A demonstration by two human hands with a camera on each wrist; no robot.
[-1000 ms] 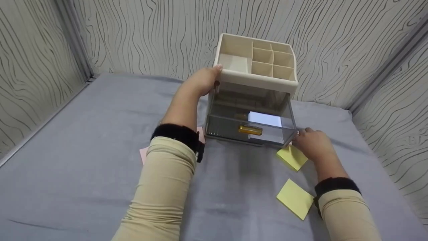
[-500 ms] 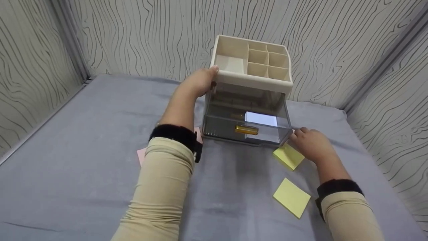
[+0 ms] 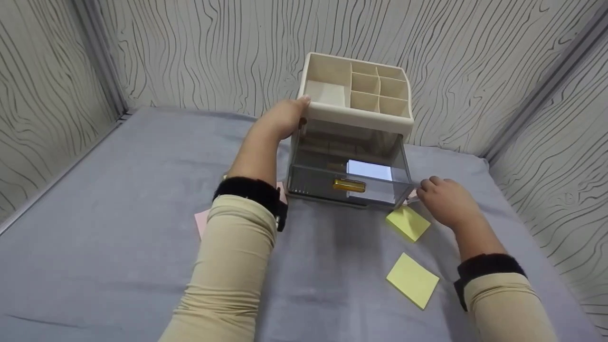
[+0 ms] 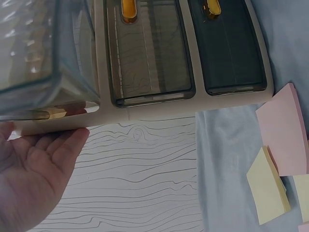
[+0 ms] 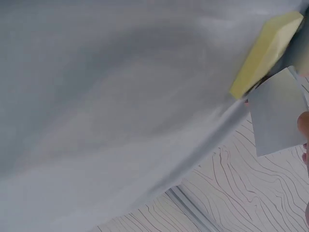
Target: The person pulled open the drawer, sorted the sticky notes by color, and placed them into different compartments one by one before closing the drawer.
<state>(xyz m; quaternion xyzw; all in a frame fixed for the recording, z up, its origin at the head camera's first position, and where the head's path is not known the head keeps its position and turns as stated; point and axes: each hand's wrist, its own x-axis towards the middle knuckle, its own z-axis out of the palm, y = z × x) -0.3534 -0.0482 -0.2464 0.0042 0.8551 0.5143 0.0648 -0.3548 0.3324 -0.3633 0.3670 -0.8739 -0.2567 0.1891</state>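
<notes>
1. Organizer [image 3: 358, 114]: stands upright on grey cloth [image 3: 118, 228], near the patterned wall [image 3: 213, 57]. Its top is divided into one large compartment and several small ones.
2. Drawer [image 3: 313, 181]: clear, extends forward from the organizer, just under the top; amber handle [image 3: 349, 185] on its front.
3. White pad [image 3: 369, 169]: lies inside the drawer, toward the side nearer the right hand [image 3: 449, 202].
4. Lower drawers [image 4: 149, 58]: two, dark and see-through, sitting flush in the organizer's front, each with an amber handle.
5. Left hand [image 3: 285, 118]: at the organizer's left side. Thumb touches the front corner of the top rim; fingers lie extended against the side wall.
6. Right hand: just beside the drawer's front right corner. Thumb and fingers pinch a pale pad [image 5: 275, 116]; its exact colour is hard to tell. Whether this pad touches the drawer, cannot tell.
7. Yellow pads: one [image 3: 408, 224] on the cloth just beside the drawer's front right corner; another [image 3: 413, 281] nearer the person, apart from the first.
8. Pink pad [image 4: 285, 133]: beside the organizer's base on the left, touching or nearly touching a cream pad [image 4: 268, 188]; contact unclear. Left forearm partly hides this group in the head view.
</notes>
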